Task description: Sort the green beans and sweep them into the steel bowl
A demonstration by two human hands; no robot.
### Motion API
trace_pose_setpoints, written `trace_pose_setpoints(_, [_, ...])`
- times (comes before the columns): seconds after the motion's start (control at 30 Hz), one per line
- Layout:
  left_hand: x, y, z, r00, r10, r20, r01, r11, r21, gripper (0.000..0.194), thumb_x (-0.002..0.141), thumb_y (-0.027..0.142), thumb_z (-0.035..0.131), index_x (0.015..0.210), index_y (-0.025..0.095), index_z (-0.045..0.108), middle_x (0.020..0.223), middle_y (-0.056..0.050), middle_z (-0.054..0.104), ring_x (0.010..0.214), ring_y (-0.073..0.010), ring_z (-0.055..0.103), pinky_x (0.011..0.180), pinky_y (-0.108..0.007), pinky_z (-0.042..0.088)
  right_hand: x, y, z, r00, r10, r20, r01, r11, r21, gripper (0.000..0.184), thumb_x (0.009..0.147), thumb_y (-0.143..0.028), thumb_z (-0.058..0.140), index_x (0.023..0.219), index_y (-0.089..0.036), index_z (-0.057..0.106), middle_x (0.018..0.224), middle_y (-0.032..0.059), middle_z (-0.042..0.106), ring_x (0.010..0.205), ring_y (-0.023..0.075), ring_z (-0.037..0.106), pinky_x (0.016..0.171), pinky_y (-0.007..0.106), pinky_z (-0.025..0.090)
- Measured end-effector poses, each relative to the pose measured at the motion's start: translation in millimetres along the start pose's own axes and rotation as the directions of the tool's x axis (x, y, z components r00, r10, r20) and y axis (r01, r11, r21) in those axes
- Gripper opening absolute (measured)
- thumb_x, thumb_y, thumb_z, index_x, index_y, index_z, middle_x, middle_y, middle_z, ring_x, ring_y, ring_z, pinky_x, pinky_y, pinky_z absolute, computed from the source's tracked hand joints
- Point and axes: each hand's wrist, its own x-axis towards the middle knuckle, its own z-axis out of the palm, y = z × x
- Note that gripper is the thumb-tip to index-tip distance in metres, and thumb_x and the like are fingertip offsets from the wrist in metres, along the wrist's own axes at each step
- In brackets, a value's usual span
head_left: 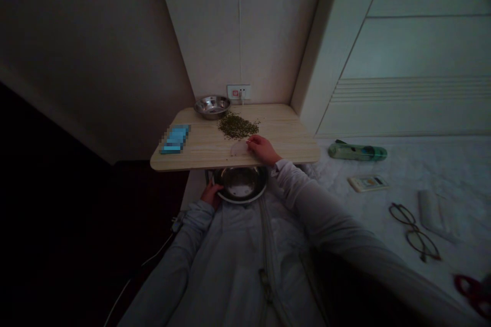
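Note:
My left hand (211, 195) is closed on the rim of a shiny metal bowl (263, 183), tucked just under the table's front edge. A few dark specks show inside this bowl. On the wooden tabletop my right hand (263, 149) pinches a thin, see-through flat piece (239, 149), which looks like a plastic sheet or scraper. Just beyond it spreads a pile of small greenish beans or seeds (236, 126), with a few strays around its edges. Behind the pile, at the back left, stands a second metal bowl (213, 107).
A blurred-out blue-screened phone (176, 138) lies on the table's left side (199, 155). A wall socket (238, 92) with a plugged-in cord is behind. On the bed at right are a green bottle (357, 151), a phone (368, 183), glasses (415, 232), a case (437, 214) and red-handled scissors (473, 288).

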Motion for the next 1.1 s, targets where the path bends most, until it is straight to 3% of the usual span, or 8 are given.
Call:
trace_pose_setpoints(0.77, [-0.3, 0.6, -0.1, 1.0, -0.011, -0.02, 0.011, 1.0, 0.027, 0.057, 0.047, 0.007, 0.057, 0.103, 0.02, 0.056, 0.067, 0.001, 0.063, 0.076, -0.0215, 0.061, 0.071, -0.032, 0.047, -2.8, -6.4, -3.1, 0.999, 0.017, 0.045, -0.017, 1.0, 0.011, 0.014, 0.068, -0.022, 0.046, 0.072, -0.015, 0.058, 0.058, -0.0017, 0.056, 0.06, 0.0115, 0.05, 0.066, 0.025, 0.039])
trace_pose_setpoints(1.1, [-0.5, -0.5, -0.2, 1.0, 0.013, 0.012, -0.013, 1.0, 0.016, 0.056, 0.048, 0.007, 0.057, 0.102, 0.021, 0.059, 0.07, 0.0, 0.065, 0.082, -0.0235, 0.061, 0.075, -0.035, 0.047, -6.4, -6.7, 6.7, 0.999, -0.015, 0.049, 0.013, 0.999, 0.04, 0.014, 0.072, -0.022, 0.047, 0.08, -0.016, 0.057, 0.064, -0.0006, 0.061, 0.061, 0.0101, 0.053, 0.064, 0.024, 0.04])
